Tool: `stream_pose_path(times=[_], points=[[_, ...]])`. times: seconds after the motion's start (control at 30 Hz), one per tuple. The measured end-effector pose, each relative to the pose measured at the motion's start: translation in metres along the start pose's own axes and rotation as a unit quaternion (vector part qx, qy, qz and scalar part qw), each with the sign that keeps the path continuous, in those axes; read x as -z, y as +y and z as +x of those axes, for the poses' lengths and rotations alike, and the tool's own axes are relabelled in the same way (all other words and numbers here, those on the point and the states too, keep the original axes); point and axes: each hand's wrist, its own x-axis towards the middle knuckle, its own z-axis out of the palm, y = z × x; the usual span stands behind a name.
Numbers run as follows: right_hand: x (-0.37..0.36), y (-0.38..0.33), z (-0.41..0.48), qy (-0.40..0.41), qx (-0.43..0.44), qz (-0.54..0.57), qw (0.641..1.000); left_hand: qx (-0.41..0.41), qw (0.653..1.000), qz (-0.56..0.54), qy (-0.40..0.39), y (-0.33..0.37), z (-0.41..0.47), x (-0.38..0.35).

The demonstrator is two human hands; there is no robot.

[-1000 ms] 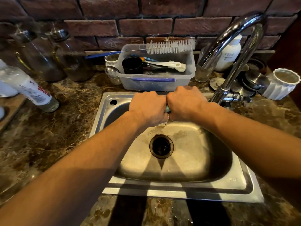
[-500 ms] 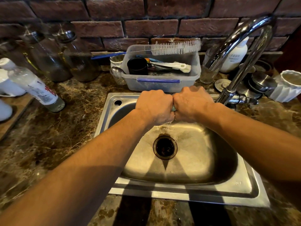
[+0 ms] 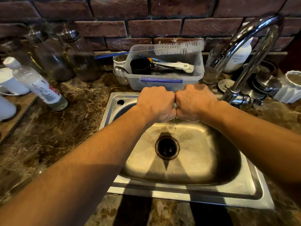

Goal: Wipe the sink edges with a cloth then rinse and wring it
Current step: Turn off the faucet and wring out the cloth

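My left hand (image 3: 157, 103) and my right hand (image 3: 194, 101) are both clenched into fists, knuckles pressed together, over the far part of the steel sink (image 3: 195, 190). Between the fists only a small teal bit of the cloth (image 3: 175, 105) shows; the rest is hidden inside my hands. Water drips from the fists onto the basin near the drain (image 3: 167, 147). The chrome tap (image 3: 249, 51) arches over at the right.
A clear plastic tub (image 3: 164, 82) with a black cup, utensils and a white bottle brush sits behind the sink. Glass jars (image 3: 81, 59) and a plastic bottle (image 3: 37, 85) stand at the left. A white ribbed cup (image 3: 291, 88), steel lids and a lotion bottle stand at the right.
Both fists stay clenched together on the cloth over the sink. Water keeps dripping below them. The view has shifted slightly.
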Motion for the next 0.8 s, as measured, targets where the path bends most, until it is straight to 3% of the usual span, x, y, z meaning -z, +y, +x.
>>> stream_pose_path(times=[0.1,0.2,0.3,0.4,0.53,0.63,0.7,0.8], points=[[-0.004,0.001,0.004,0.008,-0.025,0.049,0.998,0.046,0.997,-0.058,-0.011,-0.005,-0.001,0.001],[-0.006,0.006,0.002,-0.049,-0.025,0.214,0.975,0.110,0.970,-0.203,-0.081,-0.013,-0.004,-0.001],[-0.004,0.007,-0.009,-0.092,-0.028,0.389,0.916,0.164,0.907,-0.373,-0.110,-0.025,-0.013,-0.012],[-0.013,0.009,-0.015,-0.051,-0.041,0.528,0.847,0.173,0.822,-0.527,-0.132,-0.031,-0.027,-0.021],[-0.026,0.019,-0.016,0.028,-0.074,0.560,0.824,0.160,0.752,-0.617,-0.169,-0.030,-0.044,-0.023],[-0.036,0.016,-0.018,0.064,-0.147,0.619,0.769,0.189,0.662,-0.716,-0.115,-0.021,-0.054,-0.026],[-0.044,0.003,-0.020,0.113,-0.218,0.643,0.726,0.242,0.630,-0.737,-0.031,-0.007,-0.057,-0.030],[-0.054,-0.024,-0.026,0.208,-0.278,0.593,0.727,0.321,0.575,-0.749,0.072,0.019,-0.054,-0.035]])
